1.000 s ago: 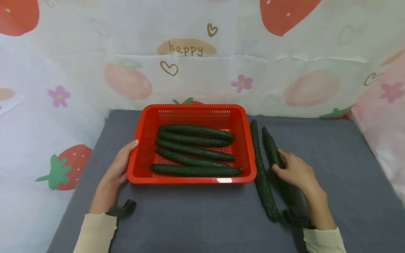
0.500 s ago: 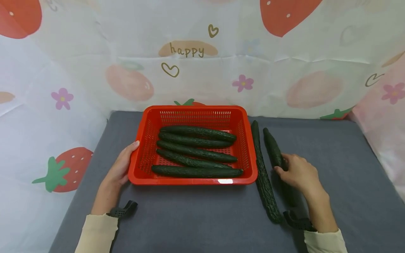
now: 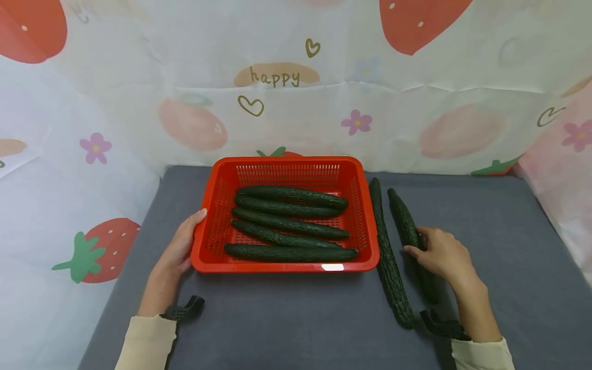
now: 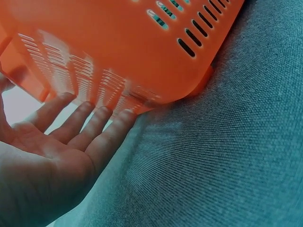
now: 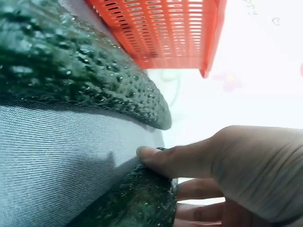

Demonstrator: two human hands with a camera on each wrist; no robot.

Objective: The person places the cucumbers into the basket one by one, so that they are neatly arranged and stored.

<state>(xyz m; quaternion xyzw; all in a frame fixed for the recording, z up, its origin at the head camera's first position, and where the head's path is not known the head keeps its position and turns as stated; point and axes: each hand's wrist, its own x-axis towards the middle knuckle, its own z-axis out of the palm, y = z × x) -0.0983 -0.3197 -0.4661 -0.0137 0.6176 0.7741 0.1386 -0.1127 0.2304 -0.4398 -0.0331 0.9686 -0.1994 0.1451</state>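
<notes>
My left hand [image 3: 182, 243] holds the left side of a red plastic basket [image 3: 284, 267], thumb on the rim. In the left wrist view its fingers [image 4: 97, 127] touch the slotted outer wall. Several dark green cucumbers [image 3: 290, 252] lie side by side inside the basket. On the right, my right hand [image 3: 441, 254] grips a cucumber [image 3: 403, 216] that lies lengthwise on the cloth, thumb on one side and fingers on the other. The right wrist view shows the thumb pressed on this cucumber [image 5: 137, 198]; part of it is hidden under the hand.
Another bumpy cucumber [image 3: 392, 267] lies along the basket's right side, between the basket and the right hand. A grey cloth [image 3: 296, 318] covers the table. Behind it hangs a white sheet [image 3: 296, 123] printed with strawberries and flowers.
The whole view has shifted slightly. Both hands keep their places, the left on the basket and the right on the cucumber; nothing else has visibly moved.
</notes>
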